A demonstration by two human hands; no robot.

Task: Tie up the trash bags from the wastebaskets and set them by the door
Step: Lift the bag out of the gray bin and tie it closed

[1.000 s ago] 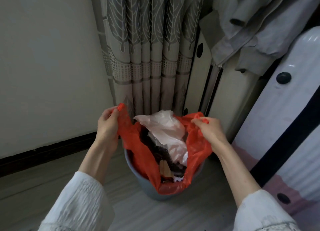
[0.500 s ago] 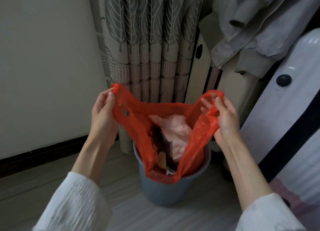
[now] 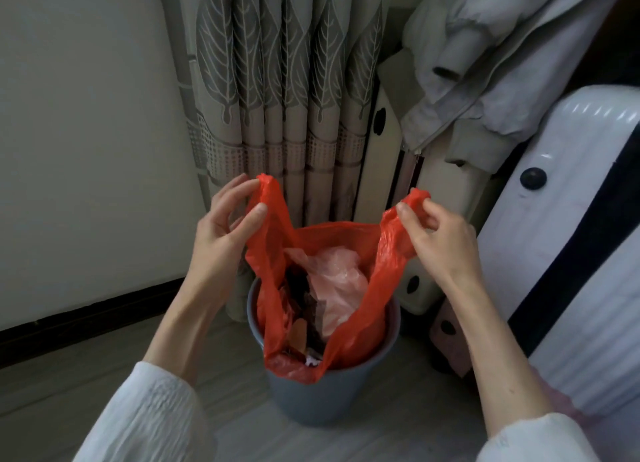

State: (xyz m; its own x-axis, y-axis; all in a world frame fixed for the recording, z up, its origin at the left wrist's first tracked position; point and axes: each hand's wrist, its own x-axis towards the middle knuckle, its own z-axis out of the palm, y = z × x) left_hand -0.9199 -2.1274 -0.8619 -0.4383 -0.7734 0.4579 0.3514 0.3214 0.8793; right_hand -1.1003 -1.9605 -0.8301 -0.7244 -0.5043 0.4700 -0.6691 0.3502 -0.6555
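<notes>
L hand (image 3: pixel 225 233) pinching L handle of red trash bag (image 3: pixel 353 326) btwn thumb & fingertips, lifted above gray wastebasket (image 3: pixel 311 395). Bag body sitting in basket, mouth open, pink plastic & dark scraps inside. R hand (image 3: pixel 436 239) pinching R handle, fingers curled round bunched plastic. Suitcase (image 3: pixel 571 253) just beside on R. To tie well, prob.: gather more slack per side, pull handles up evenly, cross over centre, knot low & snug w/o tearing thin film or tipping basket.

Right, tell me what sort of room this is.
Probably a bedroom or living room at home: a leaf-patterned curtain hangs to the wood-look floor, suitcases stand against the wall, and a jacket lies over them.
</notes>
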